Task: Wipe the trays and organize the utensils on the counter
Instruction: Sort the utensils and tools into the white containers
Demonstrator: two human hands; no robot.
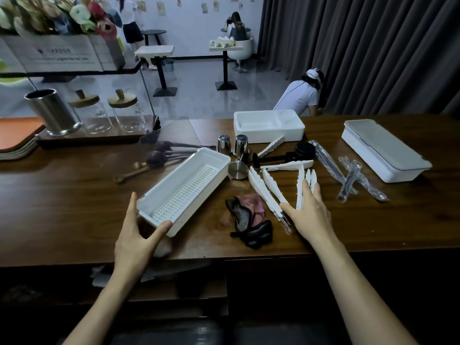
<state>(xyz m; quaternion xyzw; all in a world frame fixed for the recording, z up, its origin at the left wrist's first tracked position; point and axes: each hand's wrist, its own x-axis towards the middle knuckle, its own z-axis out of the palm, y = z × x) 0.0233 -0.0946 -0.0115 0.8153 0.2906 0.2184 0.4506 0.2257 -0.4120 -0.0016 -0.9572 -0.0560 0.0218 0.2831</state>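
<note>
Presently my left grip [135, 234] brackets the near end of the white slotted tray [184, 188] on the counter [62, 200], fingers spread, right grip [308, 212] flat, fingers apart, over white tongs [261, 188]; tray looks light, stiff, slick, so I would hold its rim.

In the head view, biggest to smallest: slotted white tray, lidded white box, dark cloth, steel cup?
1. slotted white tray, nearer, so unsure against the box
2. lidded white box
3. dark cloth
4. steel cup
</note>
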